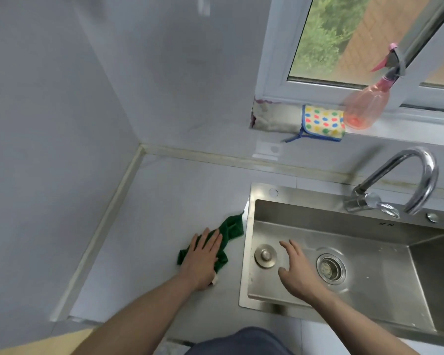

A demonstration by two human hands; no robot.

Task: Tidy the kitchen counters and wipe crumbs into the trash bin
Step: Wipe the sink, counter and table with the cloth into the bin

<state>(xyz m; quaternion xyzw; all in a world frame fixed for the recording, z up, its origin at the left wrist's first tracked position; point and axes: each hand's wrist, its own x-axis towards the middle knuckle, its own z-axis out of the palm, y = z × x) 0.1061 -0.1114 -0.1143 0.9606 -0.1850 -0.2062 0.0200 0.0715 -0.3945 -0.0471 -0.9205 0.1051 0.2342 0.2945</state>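
Dark blue clothing [239,340] is filling the bottom edge, closest to my view. Both forearms are reaching out from there. Left hand [203,260] is lying flat on the green cloth [227,234], fingers straight and spread, pressing it onto the grey counter [164,201]. Cloth is bunched under the palm, sticking out beyond the fingertips toward the sink [344,221] rim and a bit past the little-finger side. Something small and white is peeking out at the heel of that hand; I can't tell what it is. Right hand [296,270] is hovering over the sink basin, fingers relaxed and slightly splayed, gripping nothing. Round stopper [265,254] is sitting just off its fingertips on the thumb side, drain strainer [330,269] just off the little-finger side. Chrome faucet [405,183] is arching well beyond the fingertips. Further out on the windowsill: polka-dot cloth [323,123] touching a pink spray bottle [367,103].
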